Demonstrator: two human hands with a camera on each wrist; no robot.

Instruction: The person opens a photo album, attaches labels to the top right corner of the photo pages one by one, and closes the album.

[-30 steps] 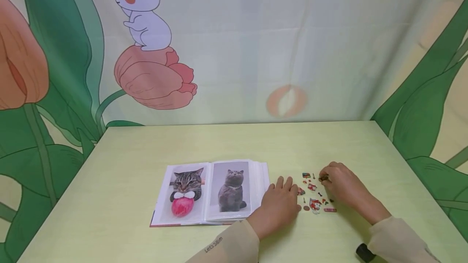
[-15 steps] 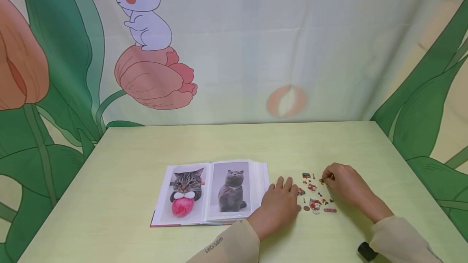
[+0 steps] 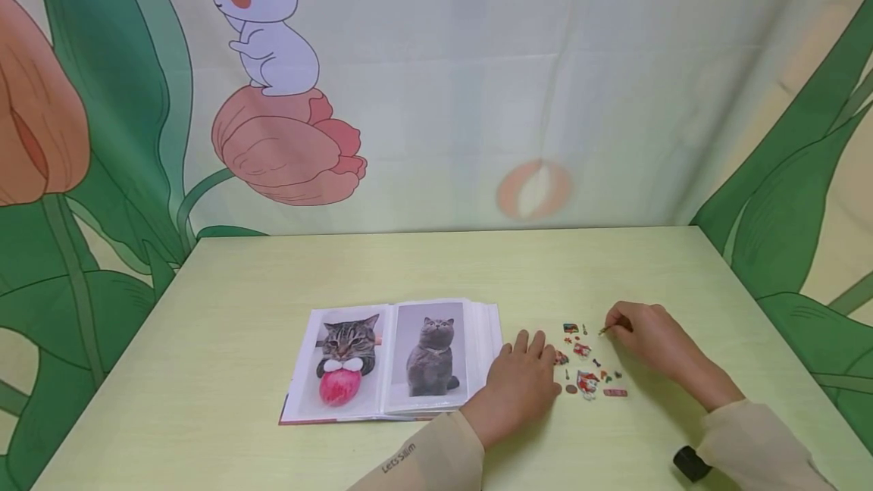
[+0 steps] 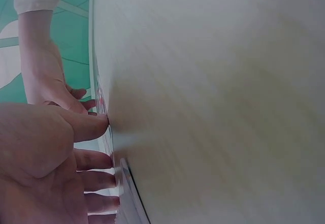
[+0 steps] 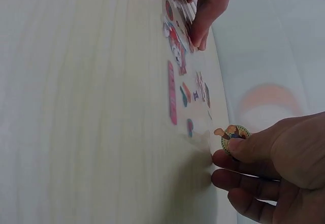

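My right hand point(image 3: 651, 336) pinches a small round sticker point(image 5: 234, 135) with a yellow-green rim and brown figures, between thumb and forefinger. It is just off the right side of a clear sticker sheet point(image 3: 593, 361), whose several small colourful stickers lie flat on the table. My left hand point(image 3: 520, 385) rests with fingers spread on the sheet's left part, hiding some of it. Its fingertips point(image 4: 109, 181) are near the edge of an open photo album point(image 3: 389, 400), which shows a tabby cat photo point(image 3: 349, 358) and a grey cat photo point(image 3: 432, 354).
A black cylindrical object point(image 3: 692, 464) is at the right sleeve's cuff, above the table's near right part. The pale yellow table point(image 3: 225, 324) ends at a printed curtain point(image 3: 443, 97) behind.
My right hand has drawn slightly to the right and away from the sheet, with the sticker in its fingertips. The left hand and the album have stayed in place.
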